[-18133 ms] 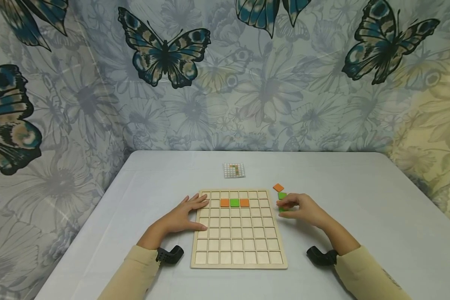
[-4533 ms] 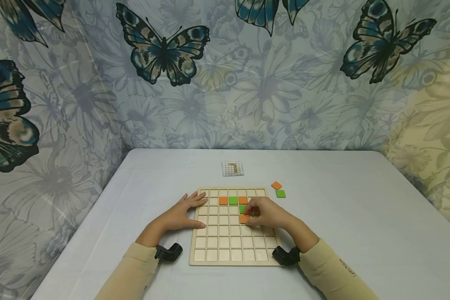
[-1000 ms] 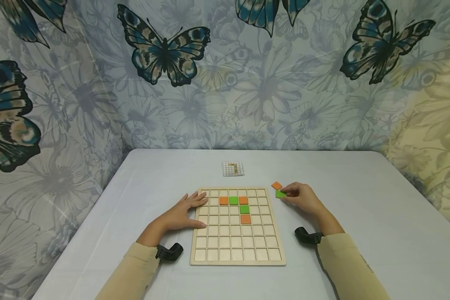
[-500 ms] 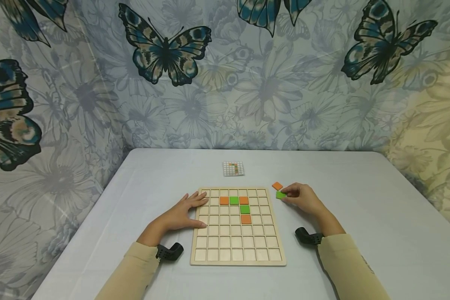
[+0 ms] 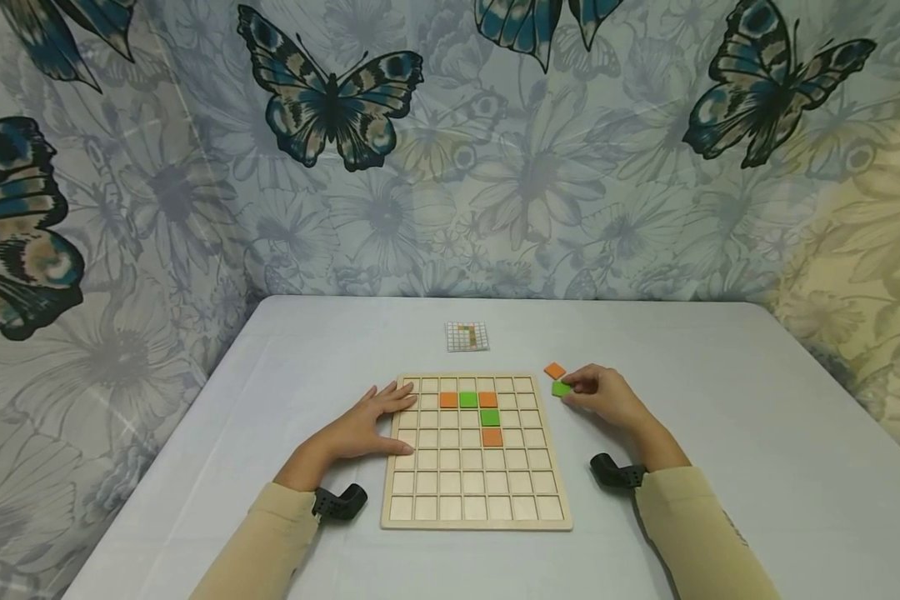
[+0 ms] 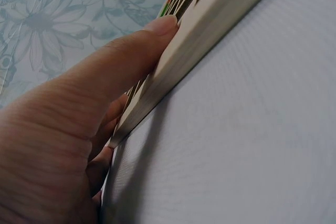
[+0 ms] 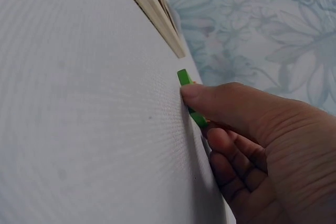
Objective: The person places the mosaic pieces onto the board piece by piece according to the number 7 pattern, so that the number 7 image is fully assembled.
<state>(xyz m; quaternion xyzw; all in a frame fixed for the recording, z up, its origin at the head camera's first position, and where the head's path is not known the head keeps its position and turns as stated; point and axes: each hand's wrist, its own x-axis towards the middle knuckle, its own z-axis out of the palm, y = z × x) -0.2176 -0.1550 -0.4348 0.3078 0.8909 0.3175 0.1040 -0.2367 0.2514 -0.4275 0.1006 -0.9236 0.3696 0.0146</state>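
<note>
Vs. a few seconds back: right hand [image 5: 603,395] has left the wooden grid board [image 5: 477,500] and gone out to the loose tiles off the board's far right corner. It's now pinching the loose green tile [image 5: 561,388], thumb on one edge and fingertips on the other; the right wrist view shows the thumb [image 7: 210,98] pressed on the tile's edge with the tile tipped up off the table [image 5: 720,375], so it's gripped and partly lifted, not carried yet. Over the last second the hand has barely moved. On the board a fifth tile has gone in since then: the row is orange tile [image 5: 448,400], green tile [image 5: 468,399], orange tile [image 5: 487,399], then a green one [image 5: 490,417] and an orange one [image 5: 492,437] running down toward the near edge under the row's right end. Judging by that column, the held green looks like the next piece in line. Left hand [image 5: 363,429] hasn't shifted: fingers flat and spread, thumb along the board's left rim, bracing it. Spare orange tile [image 5: 554,371] lies just beyond the green one, close but I can't tell if they touch. Pattern card [image 5: 467,337] lies beyond the board's far edge, well apart. Room: bare table right of the board, nothing standing between the held tile and the board's right rim; the rim's raised lip is the only edge to get over.
</note>
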